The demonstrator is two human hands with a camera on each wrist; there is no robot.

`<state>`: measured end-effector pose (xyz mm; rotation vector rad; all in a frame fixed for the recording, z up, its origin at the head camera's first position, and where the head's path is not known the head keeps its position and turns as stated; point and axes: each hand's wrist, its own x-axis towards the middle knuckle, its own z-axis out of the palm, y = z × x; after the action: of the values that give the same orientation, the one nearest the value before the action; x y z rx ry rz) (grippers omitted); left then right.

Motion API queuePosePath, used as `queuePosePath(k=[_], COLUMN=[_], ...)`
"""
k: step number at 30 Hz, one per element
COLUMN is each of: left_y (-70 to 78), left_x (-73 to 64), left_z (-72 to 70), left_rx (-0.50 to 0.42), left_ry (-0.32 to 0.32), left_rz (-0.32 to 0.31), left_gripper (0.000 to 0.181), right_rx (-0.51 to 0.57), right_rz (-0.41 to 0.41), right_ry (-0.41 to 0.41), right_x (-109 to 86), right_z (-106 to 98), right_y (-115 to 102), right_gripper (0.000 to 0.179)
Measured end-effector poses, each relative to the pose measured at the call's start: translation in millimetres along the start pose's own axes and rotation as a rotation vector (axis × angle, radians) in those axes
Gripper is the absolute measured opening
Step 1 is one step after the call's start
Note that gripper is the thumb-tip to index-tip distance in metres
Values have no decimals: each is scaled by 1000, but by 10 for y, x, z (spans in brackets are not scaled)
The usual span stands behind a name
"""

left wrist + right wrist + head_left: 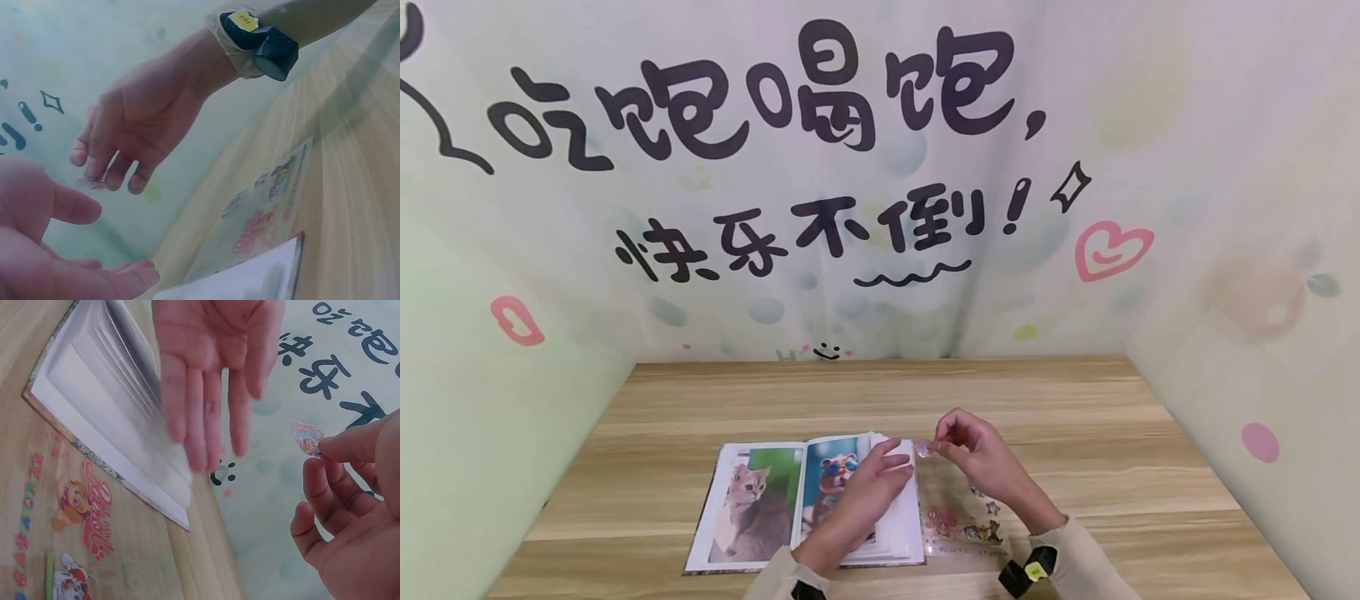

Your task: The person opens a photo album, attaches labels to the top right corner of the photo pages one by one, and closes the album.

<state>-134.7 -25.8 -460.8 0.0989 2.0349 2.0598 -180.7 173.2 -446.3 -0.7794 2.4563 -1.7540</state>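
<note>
A photo album [901, 521] lies spread on the table, with a cat picture [752, 517] on its left side and a bear in blue glasses [835, 471] on its right. My left hand [865, 496] hovers around the right-hand pages, fingers extended; the right wrist view shows its palm with nothing held. Between thumb and forefinger, my right hand [981, 458] pinches a small pinkish sticker [306, 437] by its edge. Beneath that hand is a clear sticker sheet [951, 487] with cartoon dogs and red lettering, its left edge beside the album.
The wood-grain table [880, 396] runs back to a printed wall curtain [880, 321]. Light side walls flank it left and right. Each wrist carries a black strapped device, such as the right wrist's camera [1030, 571].
</note>
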Motion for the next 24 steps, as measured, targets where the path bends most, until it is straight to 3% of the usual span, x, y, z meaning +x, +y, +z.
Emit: queuePosePath(k=[5, 14, 21, 24], left_y=[38, 39, 34, 19], left_x=[-67, -125, -176, -183], left_z=[-192, -472, -648, -728], left_rx=[-29, -97, -69, 29], left_ry=[22, 78, 122, 184], left_rz=[25, -3, -1, 13], left_gripper=[50, 45, 44, 42], right_rx=[-6, -20, 20, 21], right_rz=[25, 51, 35, 34], right_ry=[-10, -49, -65, -68], right_x=[21, 59, 86, 93], right_z=[38, 130, 192, 214], right_y=[13, -8, 5, 12], right_gripper=[10, 9, 8, 9])
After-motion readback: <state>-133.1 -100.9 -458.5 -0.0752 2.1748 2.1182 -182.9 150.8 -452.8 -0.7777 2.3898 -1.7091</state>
